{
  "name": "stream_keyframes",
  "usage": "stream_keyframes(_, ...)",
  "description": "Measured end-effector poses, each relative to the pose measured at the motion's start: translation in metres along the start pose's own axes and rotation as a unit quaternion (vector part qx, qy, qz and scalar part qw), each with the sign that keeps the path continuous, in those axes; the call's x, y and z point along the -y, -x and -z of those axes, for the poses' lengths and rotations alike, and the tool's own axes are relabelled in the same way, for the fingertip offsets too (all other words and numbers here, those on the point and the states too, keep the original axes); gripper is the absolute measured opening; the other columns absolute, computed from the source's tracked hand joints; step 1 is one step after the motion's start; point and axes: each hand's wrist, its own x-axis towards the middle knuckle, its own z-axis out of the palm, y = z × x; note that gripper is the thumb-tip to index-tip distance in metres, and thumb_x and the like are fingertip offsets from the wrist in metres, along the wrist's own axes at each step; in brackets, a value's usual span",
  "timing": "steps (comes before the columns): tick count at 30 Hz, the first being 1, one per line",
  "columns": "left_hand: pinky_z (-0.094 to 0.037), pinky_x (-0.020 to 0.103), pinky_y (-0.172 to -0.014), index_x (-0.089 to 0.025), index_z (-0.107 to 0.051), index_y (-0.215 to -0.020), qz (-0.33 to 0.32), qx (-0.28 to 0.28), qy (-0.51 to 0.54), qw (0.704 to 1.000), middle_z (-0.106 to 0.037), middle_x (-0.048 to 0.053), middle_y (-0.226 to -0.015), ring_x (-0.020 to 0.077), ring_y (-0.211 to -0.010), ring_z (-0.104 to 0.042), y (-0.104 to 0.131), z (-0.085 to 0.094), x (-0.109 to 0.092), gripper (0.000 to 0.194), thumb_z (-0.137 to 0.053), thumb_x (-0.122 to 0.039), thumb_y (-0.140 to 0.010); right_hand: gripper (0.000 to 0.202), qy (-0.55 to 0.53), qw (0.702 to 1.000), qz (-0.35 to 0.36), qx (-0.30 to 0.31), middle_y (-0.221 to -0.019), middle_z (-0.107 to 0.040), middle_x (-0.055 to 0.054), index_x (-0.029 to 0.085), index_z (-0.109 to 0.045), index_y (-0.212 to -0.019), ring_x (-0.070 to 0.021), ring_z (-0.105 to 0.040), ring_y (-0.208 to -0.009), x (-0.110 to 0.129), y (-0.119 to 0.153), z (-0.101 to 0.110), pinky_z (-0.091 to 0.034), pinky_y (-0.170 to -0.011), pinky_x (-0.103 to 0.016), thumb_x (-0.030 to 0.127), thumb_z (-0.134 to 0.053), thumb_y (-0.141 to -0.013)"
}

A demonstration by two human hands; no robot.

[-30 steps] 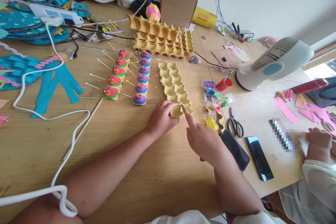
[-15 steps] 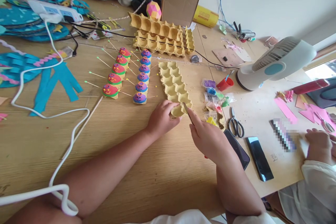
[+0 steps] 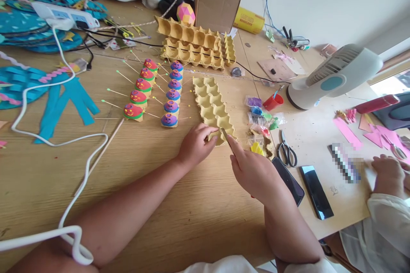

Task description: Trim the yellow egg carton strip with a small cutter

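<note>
A yellow egg carton piece (image 3: 209,100) with two rows of cups lies on the wooden table (image 3: 179,204). My left hand (image 3: 197,143) grips its near left edge, with thumb and fingers at the nearest cup. In my right hand (image 3: 251,168) is a knife (image 3: 224,133), its blade resting on the carton's near end and its handle mostly hidden in my fist. To the left stand a row of red and green painted cups (image 3: 138,97) and a row of purple and blue ones (image 3: 173,94), both with pins stuck in them.
Behind are more egg cartons (image 3: 192,38) and a cardboard box (image 3: 218,2). Rightward lie clay bags (image 3: 256,111), a red cup (image 3: 273,101), scissors (image 3: 287,151), two phones (image 3: 317,192) and a fan (image 3: 333,76). Another person's hand (image 3: 389,175) rests at far right. A white cable (image 3: 64,140) crosses the left.
The knife tip has shifted slightly left and down on the carton's near end, with my right hand. My left hand has moved slightly left. The whole view has shifted a little.
</note>
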Motion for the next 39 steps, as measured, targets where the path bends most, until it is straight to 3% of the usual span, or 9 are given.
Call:
stream_keyframes(6, -0.050, 0.027, -0.062, -0.020, -0.075, -0.096, 0.035, -0.025, 0.043, 0.998, -0.070, 0.004, -0.090, 0.0123, -0.066, -0.061, 0.000, -0.003, 0.005, 0.016, -0.063, -0.026, -0.087, 0.058, -0.004, 1.000, 0.010, 0.008, -0.077, -0.072, -0.002, 0.021, -0.020, -0.158, -0.0129, -0.063, -0.054, 0.001, 0.007, 0.003, -0.026, -0.048, -0.027, 0.029, -0.026, -0.101)
stream_keyframes(18, -0.052, 0.029, -0.067, -0.021, -0.076, -0.093, 0.026, -0.026, 0.055, 0.998, -0.072, 0.005, -0.090, 0.0146, -0.071, -0.064, -0.002, -0.004, 0.009, 0.012, -0.068, -0.026, -0.086, 0.057, 0.030, 1.000, 0.008, -0.003, -0.073, -0.070, -0.002, 0.017, -0.026, -0.156, -0.0164, -0.063, -0.058, 0.010, 0.007, -0.002, -0.021, -0.048, -0.030, 0.027, -0.030, -0.100)
stream_keyframes(24, -0.050, 0.028, -0.066, -0.021, -0.076, -0.090, 0.022, -0.019, 0.047, 0.998, -0.070, 0.004, -0.086, 0.0142, -0.071, -0.063, -0.002, -0.003, 0.008, 0.012, -0.066, -0.026, -0.087, 0.060, 0.037, 0.999, 0.009, 0.007, -0.071, -0.070, -0.002, 0.018, -0.018, -0.158, -0.0145, -0.062, -0.057, 0.007, 0.005, -0.002, -0.024, -0.048, -0.028, 0.027, -0.029, -0.100)
stream_keyframes(39, -0.049, 0.027, -0.066, -0.021, -0.076, -0.089, 0.024, -0.026, 0.041, 0.999, -0.070, 0.003, -0.087, 0.0136, -0.070, -0.062, -0.002, -0.005, 0.010, 0.012, -0.066, -0.026, -0.087, 0.060, 0.051, 0.998, 0.019, -0.002, -0.069, -0.069, -0.002, 0.018, -0.025, -0.157, -0.0154, -0.060, -0.055, 0.005, 0.011, 0.001, -0.019, -0.047, -0.031, 0.025, -0.030, -0.098)
